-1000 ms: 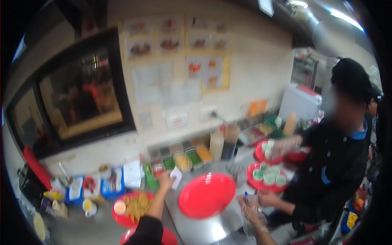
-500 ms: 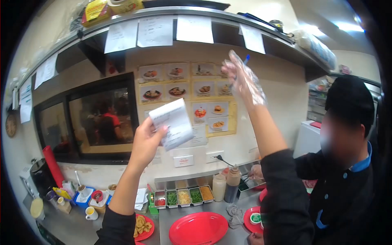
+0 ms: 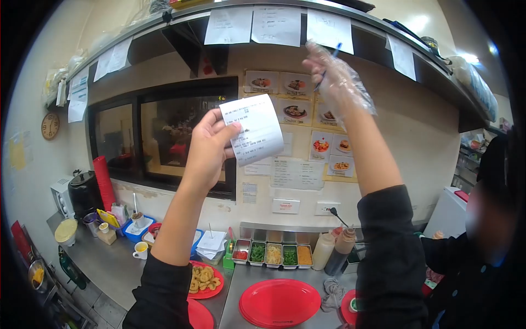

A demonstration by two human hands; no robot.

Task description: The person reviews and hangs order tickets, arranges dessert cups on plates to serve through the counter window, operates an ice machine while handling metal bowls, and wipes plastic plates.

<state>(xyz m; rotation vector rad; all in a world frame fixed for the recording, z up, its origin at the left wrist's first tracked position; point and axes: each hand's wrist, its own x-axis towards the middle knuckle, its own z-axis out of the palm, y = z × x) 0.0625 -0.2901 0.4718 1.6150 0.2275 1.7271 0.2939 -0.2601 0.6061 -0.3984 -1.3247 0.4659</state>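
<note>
Raised in front of the window, my left hand [image 3: 211,145] pinches a curled white printed receipt [image 3: 255,130] between thumb and fingers. My right hand [image 3: 338,82], in a clear plastic glove, is lifted near the shelf edge and holds a blue pen [image 3: 327,67]. Just behind that hand hang white paper sheets [image 3: 329,30] from the shelf. Below both hands, red oval plates [image 3: 280,302] are stacked on the steel counter. A red plate with fried food [image 3: 204,278] is partly hidden by my left sleeve.
Topping trays [image 3: 273,254] and sauce bottles [image 3: 341,251] line the counter's back. A co-worker in black [image 3: 471,274] stands at the right. A yellow-filled mug [image 3: 141,250], black cooker [image 3: 85,196] and stacked red items [image 3: 104,182] are at the left.
The view has tilted up and turned left. From near the counter, my left hand has risen with the receipt and my right hand with the pen. The co-worker now sits farther right in view.
</note>
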